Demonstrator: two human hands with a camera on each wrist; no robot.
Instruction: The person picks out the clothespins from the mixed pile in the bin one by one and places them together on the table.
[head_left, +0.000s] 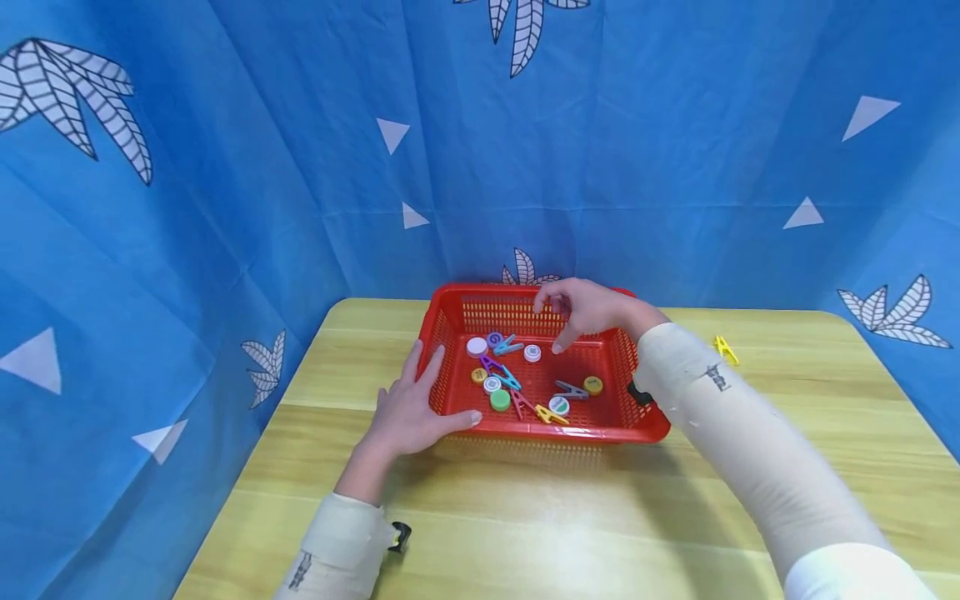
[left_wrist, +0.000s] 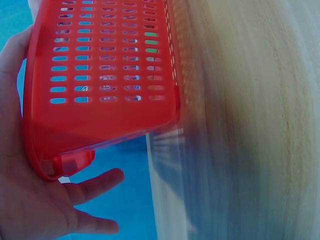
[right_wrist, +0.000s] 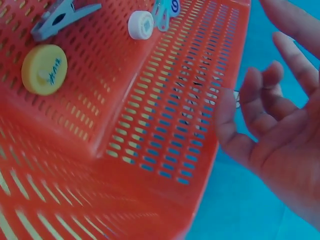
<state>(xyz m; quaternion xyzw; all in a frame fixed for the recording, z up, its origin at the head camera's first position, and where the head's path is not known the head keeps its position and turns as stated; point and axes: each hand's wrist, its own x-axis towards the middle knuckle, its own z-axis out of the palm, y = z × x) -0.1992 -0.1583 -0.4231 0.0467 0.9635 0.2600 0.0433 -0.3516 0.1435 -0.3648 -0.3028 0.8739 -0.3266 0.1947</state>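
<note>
A red plastic basket (head_left: 525,431) on the table holds bottle caps and small clips. My left hand (head_left: 408,417) rests at its front left corner, fingers straight and spread, thumb along the front rim. In the left wrist view, that hand (left_wrist: 35,210) lies against the rim. Over the basket's back right part hovers my right hand (head_left: 592,307), fingers loosely bent, holding nothing. Nearest below it is a white cap (head_left: 532,353). A grey clip (head_left: 572,390) and a yellow cap (head_left: 592,385) lie further right; a green cap (head_left: 500,401) lies front left.
Outside the basket, a yellow clip (head_left: 725,350) lies on the wooden table (head_left: 525,517) to the right. A blue patterned curtain (head_left: 637,150) hangs behind and to the left. More clips, including a yellow clip (head_left: 552,415), lie near the basket's front wall.
</note>
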